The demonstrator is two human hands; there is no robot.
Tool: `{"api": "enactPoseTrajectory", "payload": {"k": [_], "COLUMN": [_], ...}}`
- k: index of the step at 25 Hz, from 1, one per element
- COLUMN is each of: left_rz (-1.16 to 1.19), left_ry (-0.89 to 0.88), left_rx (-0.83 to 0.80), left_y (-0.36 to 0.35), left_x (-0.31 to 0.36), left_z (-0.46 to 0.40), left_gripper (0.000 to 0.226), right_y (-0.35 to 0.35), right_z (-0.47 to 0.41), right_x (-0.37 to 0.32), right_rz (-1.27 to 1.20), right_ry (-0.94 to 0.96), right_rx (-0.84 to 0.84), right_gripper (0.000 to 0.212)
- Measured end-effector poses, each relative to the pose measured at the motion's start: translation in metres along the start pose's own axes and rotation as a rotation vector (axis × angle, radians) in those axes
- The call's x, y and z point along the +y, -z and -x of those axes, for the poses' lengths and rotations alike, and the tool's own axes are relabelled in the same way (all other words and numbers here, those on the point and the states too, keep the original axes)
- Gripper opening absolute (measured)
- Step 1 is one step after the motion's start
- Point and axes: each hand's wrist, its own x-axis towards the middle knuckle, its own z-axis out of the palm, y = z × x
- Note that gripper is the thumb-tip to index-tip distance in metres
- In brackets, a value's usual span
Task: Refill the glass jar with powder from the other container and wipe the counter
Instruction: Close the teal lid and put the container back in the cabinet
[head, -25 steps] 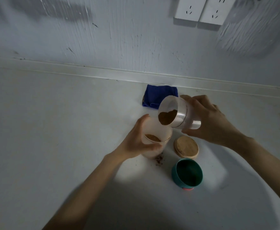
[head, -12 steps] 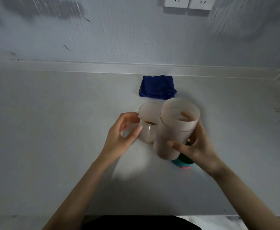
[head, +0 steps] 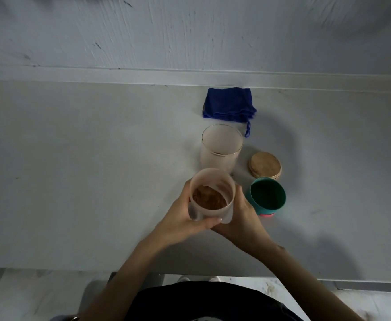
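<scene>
**Powder container held upright in both hands, glass jar waiting behind it**

A frosted plastic container (head: 210,195) is clasped in a two-handed grip: the left hand (head: 185,218) is wrapped round its left side, with the thumb laid across the near wall, and the right hand (head: 240,216) is closed against its right side. The container is held upright, just above or on the bench (head: 85,170); which cannot be told. Brown powder (head: 208,201) is seen lying in its bottom. Both forearms are brought in from the near edge of the bench and converge on the container, with the wrists close together.

Just behind the container, a frosted glass jar (head: 221,151) is stood open on the bench; only a thin trace of brown is visible low inside it. To the right of the jar a round wooden lid (head: 265,167) is laid flat, and near that, just right of the held container, a teal lid (head: 267,196) is rested with its hollow upward. Behind the jar, near the wall, a folded blue cloth (head: 228,103) is left untouched.

The refilling step is judged to be in hand and unfinished. The next move calls for the container to be lifted and tipped over the jar's mouth, slowly, so that powder is not spilled onto the bench. Wiping is not yet begun.
</scene>
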Motion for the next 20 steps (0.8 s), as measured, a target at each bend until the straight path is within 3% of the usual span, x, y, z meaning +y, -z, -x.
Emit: {"api": "enactPoseTrajectory", "payload": {"k": [4, 8, 12, 20], "left_rz": [-0.033, 0.003, -0.004, 0.014], "left_ry": [0.027, 0.01, 0.007, -0.001], "left_rx": [0.028, -0.026, -0.042, -0.034], "left_y": [0.0, 0.003, 0.005, 0.004], "left_x": [-0.006, -0.009, -0.013, -0.015], "left_z": [-0.001, -0.002, -0.003, -0.003], "left_gripper": [0.065, 0.07, 0.073, 0.071], "right_y": [0.006, 0.045, 0.07, 0.07], "right_z": [-0.002, -0.009, -0.023, -0.025], "right_x": [0.003, 0.019, 0.036, 0.04], "right_rz": [0.098, 0.525, 0.877, 1.042], "right_ry": [-0.009, 0.136, 0.002, -0.024], "right_rx": [-0.112, -0.22, -0.419, -0.514], "right_gripper": [0.09, 0.074, 0.076, 0.079]}}
